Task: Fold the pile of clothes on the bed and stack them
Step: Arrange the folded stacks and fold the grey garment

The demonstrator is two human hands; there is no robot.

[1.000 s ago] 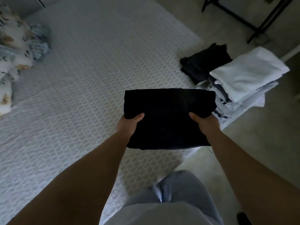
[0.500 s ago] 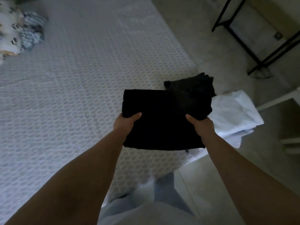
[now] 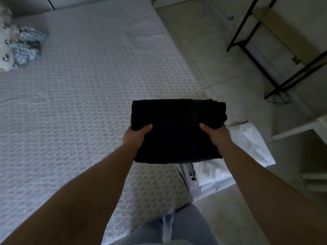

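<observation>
A folded black garment (image 3: pixel 177 129) is held flat in the air over the bed's right edge. My left hand (image 3: pixel 135 137) grips its near left side, thumb on top. My right hand (image 3: pixel 216 136) grips its near right side the same way. Under and right of it lies a stack of folded white and grey clothes (image 3: pixel 235 156) at the bed's corner. The dark folded pile seen earlier is hidden behind the black garment, apart from a sliver at its far right edge (image 3: pixel 223 112).
The bed (image 3: pixel 79 103) has a light patterned cover. Patterned pillows and a crumpled blue-white cloth (image 3: pixel 26 45) lie at the far left. A black metal frame (image 3: pixel 265 55) stands on the tiled floor to the right. My grey trousers (image 3: pixel 169 230) show below.
The black garment has moved right and forward, over the dark pile and the edge of the white stack. The view has swung right; both hands keep their grip.
</observation>
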